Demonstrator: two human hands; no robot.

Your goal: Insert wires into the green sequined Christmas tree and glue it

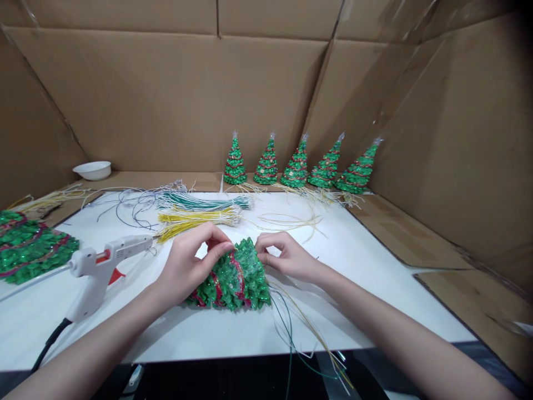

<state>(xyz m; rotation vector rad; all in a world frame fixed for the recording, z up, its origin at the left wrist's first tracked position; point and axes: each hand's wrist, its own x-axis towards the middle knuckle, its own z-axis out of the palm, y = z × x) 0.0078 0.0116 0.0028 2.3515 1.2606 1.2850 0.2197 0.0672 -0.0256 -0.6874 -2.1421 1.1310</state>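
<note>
A small green glitter tree (235, 280) with red garland lies on its side on the white board (375, 266), thin wires trailing from its base toward me. My left hand (189, 261) grips its left side, thumb and fingers pinched at the top. My right hand (285, 255) pinches the tree's upper right edge.
A white glue gun (97, 266) stands to the left, nozzle pointing right. Bundles of yellow wires (195, 218) and green wires (200, 201) lie behind. Several finished trees (296, 166) line the cardboard back wall. Flat green pieces (29, 247) sit far left, with a white bowl (92, 169) behind them.
</note>
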